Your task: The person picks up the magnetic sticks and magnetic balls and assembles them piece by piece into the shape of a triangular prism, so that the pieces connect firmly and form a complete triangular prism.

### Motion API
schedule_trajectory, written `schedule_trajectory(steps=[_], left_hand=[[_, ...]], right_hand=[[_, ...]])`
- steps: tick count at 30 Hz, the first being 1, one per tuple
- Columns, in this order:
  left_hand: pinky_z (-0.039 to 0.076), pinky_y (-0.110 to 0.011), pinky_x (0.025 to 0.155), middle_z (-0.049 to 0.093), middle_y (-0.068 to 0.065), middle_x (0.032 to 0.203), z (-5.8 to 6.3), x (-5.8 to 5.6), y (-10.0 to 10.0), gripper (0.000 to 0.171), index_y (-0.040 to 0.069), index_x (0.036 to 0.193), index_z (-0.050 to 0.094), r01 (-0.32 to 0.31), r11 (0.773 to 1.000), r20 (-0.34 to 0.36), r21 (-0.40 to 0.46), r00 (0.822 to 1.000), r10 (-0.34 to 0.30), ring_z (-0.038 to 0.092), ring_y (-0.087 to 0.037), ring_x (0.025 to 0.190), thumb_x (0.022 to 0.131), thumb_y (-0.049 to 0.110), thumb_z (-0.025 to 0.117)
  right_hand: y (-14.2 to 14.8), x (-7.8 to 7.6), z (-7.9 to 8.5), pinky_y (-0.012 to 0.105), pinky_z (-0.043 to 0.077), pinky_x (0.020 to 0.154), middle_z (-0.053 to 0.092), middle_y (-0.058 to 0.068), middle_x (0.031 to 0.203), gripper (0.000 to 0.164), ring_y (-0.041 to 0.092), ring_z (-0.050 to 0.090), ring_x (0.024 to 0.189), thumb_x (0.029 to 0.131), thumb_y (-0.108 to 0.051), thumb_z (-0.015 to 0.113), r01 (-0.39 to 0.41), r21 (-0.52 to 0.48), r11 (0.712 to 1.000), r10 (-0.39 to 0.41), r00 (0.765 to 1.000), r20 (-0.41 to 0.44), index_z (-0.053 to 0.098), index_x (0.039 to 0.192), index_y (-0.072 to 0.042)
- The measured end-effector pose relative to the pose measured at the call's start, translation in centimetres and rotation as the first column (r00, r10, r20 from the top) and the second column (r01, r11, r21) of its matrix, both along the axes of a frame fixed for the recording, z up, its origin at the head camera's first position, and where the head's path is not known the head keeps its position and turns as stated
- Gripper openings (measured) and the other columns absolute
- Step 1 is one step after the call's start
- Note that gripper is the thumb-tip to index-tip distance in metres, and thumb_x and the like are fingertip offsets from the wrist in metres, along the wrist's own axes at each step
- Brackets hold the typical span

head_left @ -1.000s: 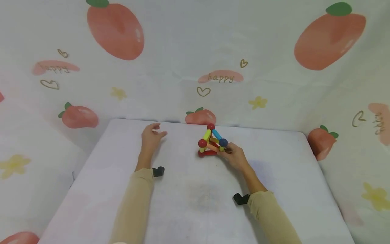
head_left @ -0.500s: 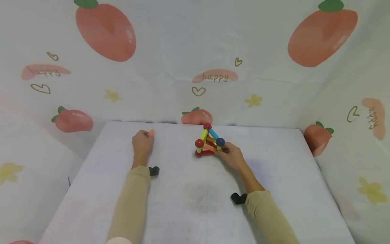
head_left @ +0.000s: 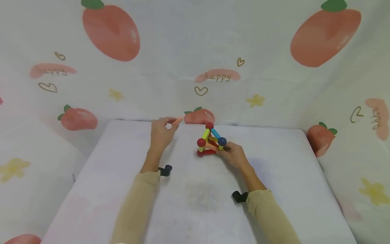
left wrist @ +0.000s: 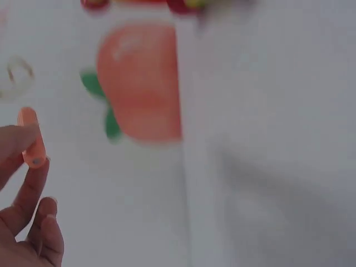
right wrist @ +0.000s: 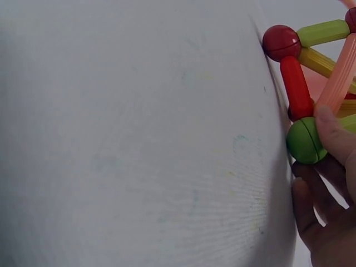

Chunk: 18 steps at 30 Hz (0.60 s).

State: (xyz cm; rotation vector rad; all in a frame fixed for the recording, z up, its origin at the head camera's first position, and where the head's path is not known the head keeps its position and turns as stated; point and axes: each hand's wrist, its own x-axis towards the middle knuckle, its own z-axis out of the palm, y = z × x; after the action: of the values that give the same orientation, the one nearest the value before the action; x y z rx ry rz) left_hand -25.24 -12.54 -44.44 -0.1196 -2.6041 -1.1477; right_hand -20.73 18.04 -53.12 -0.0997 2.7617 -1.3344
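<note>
My left hand (head_left: pixel 163 135) pinches a short peach-coloured magnetic rod (left wrist: pixel 36 149) between thumb and fingers, raised near the table's back edge. To its right stands a magnetic ball-and-rod structure (head_left: pixel 206 145) of coloured rods joined by balls. A red ball (head_left: pixel 209 126) tops it, and a dark blue ball (head_left: pixel 222 141) sits at its right corner. My right hand (head_left: pixel 234 155) grips the structure's lower right corner; in the right wrist view, its thumb lies against a green ball (right wrist: pixel 303 140), with other fingers below. Part of the structure's far side is hidden.
The white table (head_left: pixel 201 223) backs onto a hanging cloth (head_left: pixel 170 61) printed with peaches, hearts and flowers. A black wrist-worn piece sits by each cuff: the left one (head_left: pixel 166 170) and the right one (head_left: pixel 239 197).
My left hand first reached out with nothing visible in it, then held the peach rod at the left. Now it has brought that rod rightward, nearer the structure. The right hand stays put.
</note>
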Motion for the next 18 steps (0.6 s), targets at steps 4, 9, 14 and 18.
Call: schedule_trajectory(steps=[4, 9, 14, 18], left_hand=[[0.045, -0.044, 0.097, 0.076, -0.003, 0.108, 0.5, 2.2, 4.1, 0.027, 0.015, 0.116, 0.077, 0.172, 0.985, -0.081, -0.009, 0.982, -0.173, 0.058, -0.025, 0.108, 0.092, 0.029, 0.077], [0.048, -0.035, 0.086, 0.078, 0.001, 0.102, -0.5, 3.7, 7.5, 0.027, 0.016, 0.111, 0.079, 0.284, 0.954, -0.147, -0.091, 0.944, -0.295, 0.053, -0.021, 0.102, 0.088, 0.031, 0.081], [0.047, -0.030, 0.076, 0.077, 0.001, 0.093, -1.4, 4.1, 9.1, 0.028, 0.016, 0.105, 0.081, 0.262, 0.939, -0.176, -0.221, 0.937, -0.303, 0.051, -0.020, 0.093, 0.082, 0.032, 0.086], [0.046, -0.033, 0.078, 0.077, 0.001, 0.093, -1.4, 4.2, 9.5, 0.025, 0.018, 0.102, 0.082, 0.248, 0.922, -0.195, -0.298, 0.930, -0.313, 0.052, -0.020, 0.092, 0.080, 0.027, 0.089]], right_hand=[[0.0, 0.2, -0.2, 0.048, 0.058, 0.095, 0.077, 0.014, 0.109, 0.025, 0.032, 0.072, 0.106, 0.088, -0.023, 0.081, -0.002, -0.030, 1.000, 0.001, 0.999, -0.034, 0.072, 0.105, -0.006], [-0.1, 0.3, -0.2, 0.048, 0.059, 0.092, 0.077, 0.016, 0.106, 0.024, 0.033, 0.074, 0.102, 0.086, -0.019, 0.082, -0.007, -0.046, 0.999, 0.003, 0.997, -0.083, 0.072, 0.102, -0.004], [0.0, 0.3, -0.1, 0.048, 0.059, 0.092, 0.077, 0.018, 0.107, 0.025, 0.035, 0.075, 0.102, 0.086, -0.018, 0.082, -0.022, -0.054, 0.998, 0.016, 0.995, -0.096, 0.072, 0.103, -0.003], [0.0, 0.3, 0.2, 0.048, 0.059, 0.091, 0.077, 0.017, 0.108, 0.025, 0.034, 0.074, 0.102, 0.087, -0.019, 0.082, -0.019, -0.035, 0.999, 0.016, 0.996, -0.089, 0.072, 0.103, -0.003]])
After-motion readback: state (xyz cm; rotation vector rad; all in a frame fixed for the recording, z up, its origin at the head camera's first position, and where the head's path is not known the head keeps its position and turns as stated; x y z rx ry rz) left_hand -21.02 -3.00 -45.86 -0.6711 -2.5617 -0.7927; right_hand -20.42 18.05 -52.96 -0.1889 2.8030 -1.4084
